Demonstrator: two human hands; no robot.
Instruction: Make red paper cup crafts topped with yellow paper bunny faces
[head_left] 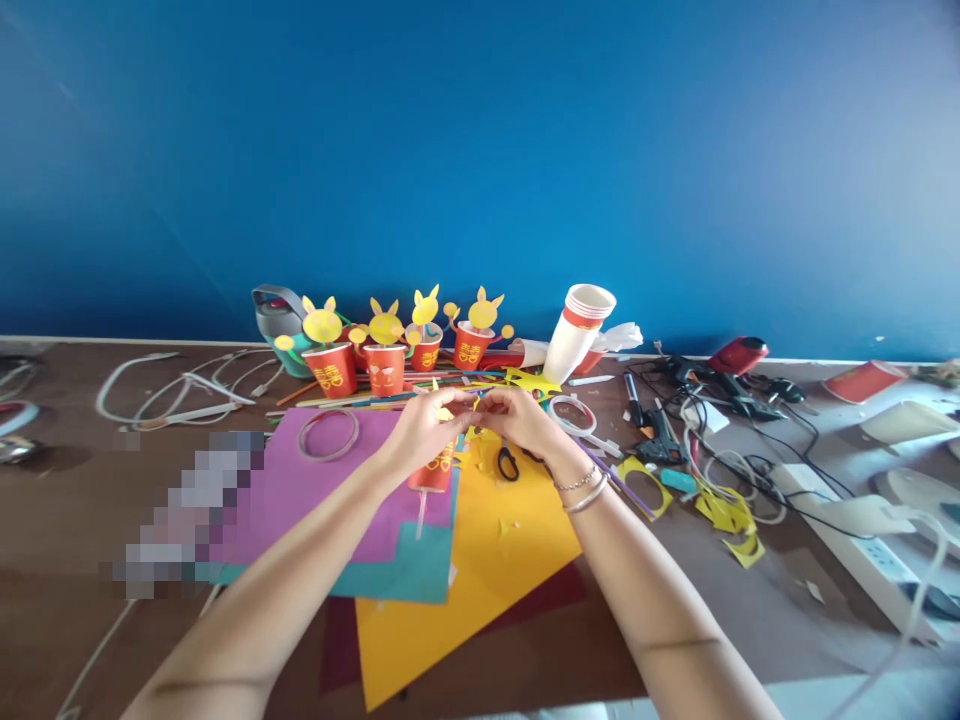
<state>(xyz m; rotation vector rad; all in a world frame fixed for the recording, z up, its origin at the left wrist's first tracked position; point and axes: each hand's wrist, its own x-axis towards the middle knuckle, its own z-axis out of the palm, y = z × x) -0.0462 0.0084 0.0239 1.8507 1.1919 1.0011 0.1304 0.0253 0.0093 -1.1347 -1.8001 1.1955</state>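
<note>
Forearms (pixel 262 590) reach in from either side, bringing the left hand (pixel 426 432) and right hand (pixel 523 422) fingertip to fingertip over a crowded brown counter (pixel 555 655). Whether the fingers grasp something small between them cannot be told. Below them spreads a yellow sheet (pixel 427 620), beside a purple sheet (pixel 281 500) left of the fingers; a dragging wrist could shift either one and carry loose scraps along.

Beyond the fingers, to the right, a tall stack of white cups (pixel 566 345) leans, likely to topple if an elbow or the clutter nudges it. Four rabbit-topped cups (pixel 386 372) stand beyond and to the left, their paper heads apt to bend if bumped. Just under the left fingers sits a red cup (pixel 432 476); pressed too hard, its wall might buckle.

Right of the fingers lies a glue gun (pixel 660 440), a burn risk if hot, its cord a possible snag. Scissors (pixel 509 477), just below the right fingers, could nick a knuckle or catch paper.
</note>
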